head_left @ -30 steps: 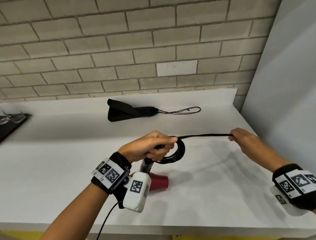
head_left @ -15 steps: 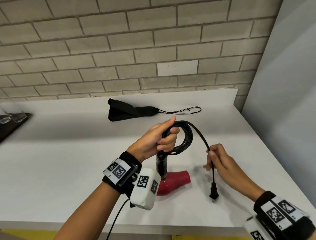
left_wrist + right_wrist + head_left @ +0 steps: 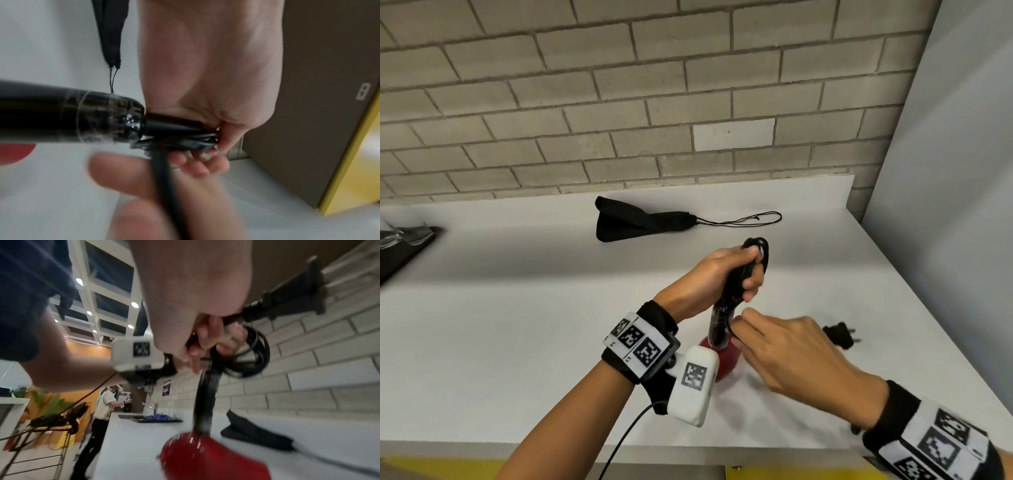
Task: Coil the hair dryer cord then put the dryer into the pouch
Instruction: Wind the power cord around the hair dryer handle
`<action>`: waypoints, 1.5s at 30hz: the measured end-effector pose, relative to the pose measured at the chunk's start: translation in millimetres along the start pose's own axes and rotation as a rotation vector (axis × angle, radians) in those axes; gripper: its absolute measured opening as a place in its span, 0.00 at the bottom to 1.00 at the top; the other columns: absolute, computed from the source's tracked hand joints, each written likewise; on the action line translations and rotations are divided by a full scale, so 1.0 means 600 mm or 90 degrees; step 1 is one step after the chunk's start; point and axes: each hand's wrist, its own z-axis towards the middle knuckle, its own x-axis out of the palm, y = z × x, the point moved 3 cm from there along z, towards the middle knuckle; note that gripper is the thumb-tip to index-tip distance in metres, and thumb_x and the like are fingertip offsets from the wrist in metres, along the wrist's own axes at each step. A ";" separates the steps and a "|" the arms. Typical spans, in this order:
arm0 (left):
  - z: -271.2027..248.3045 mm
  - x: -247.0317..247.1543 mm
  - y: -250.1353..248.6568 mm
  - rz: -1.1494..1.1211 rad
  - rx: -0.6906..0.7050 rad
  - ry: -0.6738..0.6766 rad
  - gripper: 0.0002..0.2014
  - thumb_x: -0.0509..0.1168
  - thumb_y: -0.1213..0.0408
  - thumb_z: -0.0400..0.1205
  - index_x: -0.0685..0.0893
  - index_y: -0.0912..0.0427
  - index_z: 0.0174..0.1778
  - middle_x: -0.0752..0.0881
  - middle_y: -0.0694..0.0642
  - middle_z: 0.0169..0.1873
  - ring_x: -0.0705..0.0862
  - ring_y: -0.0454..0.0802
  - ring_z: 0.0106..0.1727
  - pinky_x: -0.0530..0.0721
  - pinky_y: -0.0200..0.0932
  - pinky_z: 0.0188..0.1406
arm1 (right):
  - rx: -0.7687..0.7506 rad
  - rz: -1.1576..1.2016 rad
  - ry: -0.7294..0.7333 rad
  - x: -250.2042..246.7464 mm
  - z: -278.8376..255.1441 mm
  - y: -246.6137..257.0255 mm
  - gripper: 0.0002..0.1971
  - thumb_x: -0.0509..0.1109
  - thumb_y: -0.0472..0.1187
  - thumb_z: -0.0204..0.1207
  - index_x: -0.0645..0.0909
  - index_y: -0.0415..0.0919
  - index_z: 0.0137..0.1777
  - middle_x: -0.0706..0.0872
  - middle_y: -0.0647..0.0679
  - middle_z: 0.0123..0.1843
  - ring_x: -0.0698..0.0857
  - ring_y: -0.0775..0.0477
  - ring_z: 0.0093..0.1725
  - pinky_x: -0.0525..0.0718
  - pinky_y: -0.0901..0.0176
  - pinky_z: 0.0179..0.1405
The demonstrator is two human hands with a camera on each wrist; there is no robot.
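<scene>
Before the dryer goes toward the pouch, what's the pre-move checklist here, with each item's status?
1. Cord coil gripped by left hand: ok.
2. Plug tucked into the coil: not ok, it hangs free beyond the right hand.
3. Right hand holding the cord's tail: ok.
4. Pouch mouth open: not ok, it looks cinched at the drawstring.
5. Hair dryer off the counter: cannot tell.

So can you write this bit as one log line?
step: coiling | left hand: grips coiled black cord | right hand: holds cord end | red hair dryer: on counter | black pouch: untouched
</scene>
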 end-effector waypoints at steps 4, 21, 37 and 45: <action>-0.007 0.004 0.009 0.100 -0.028 -0.003 0.15 0.55 0.59 0.86 0.77 0.61 0.36 0.82 0.51 0.28 0.78 0.44 0.29 0.76 0.35 0.32 | -0.122 -0.102 -0.133 -0.060 0.021 -0.015 0.04 0.75 0.41 0.71 0.81 0.47 0.40 0.79 0.51 0.36 0.72 0.51 0.30 0.60 0.61 0.24; -0.029 0.019 -0.002 -0.079 -0.084 0.234 0.17 0.49 0.50 0.84 0.74 0.60 0.43 0.67 0.45 0.16 0.59 0.45 0.16 0.63 0.35 0.20 | -0.107 -0.022 -0.096 -0.057 0.042 -0.152 0.20 0.72 0.24 0.70 0.77 0.41 0.58 0.74 0.46 0.53 0.74 0.44 0.48 0.77 0.55 0.45; -0.023 0.024 -0.026 -0.110 -0.072 0.370 0.12 0.58 0.59 0.83 0.74 0.65 0.54 0.74 0.46 0.27 0.72 0.42 0.26 0.72 0.38 0.33 | 0.146 0.647 -0.090 -0.042 0.047 -0.147 0.11 0.59 0.37 0.80 0.83 0.37 0.51 0.88 0.48 0.46 0.86 0.49 0.48 0.81 0.64 0.52; -0.032 0.018 -0.051 0.155 -0.083 0.327 0.11 0.50 0.63 0.85 0.74 0.65 0.55 0.72 0.52 0.30 0.81 0.49 0.40 0.75 0.42 0.49 | 0.186 0.854 -0.067 -0.033 0.033 -0.147 0.11 0.61 0.38 0.78 0.83 0.35 0.51 0.88 0.47 0.43 0.85 0.54 0.45 0.82 0.68 0.48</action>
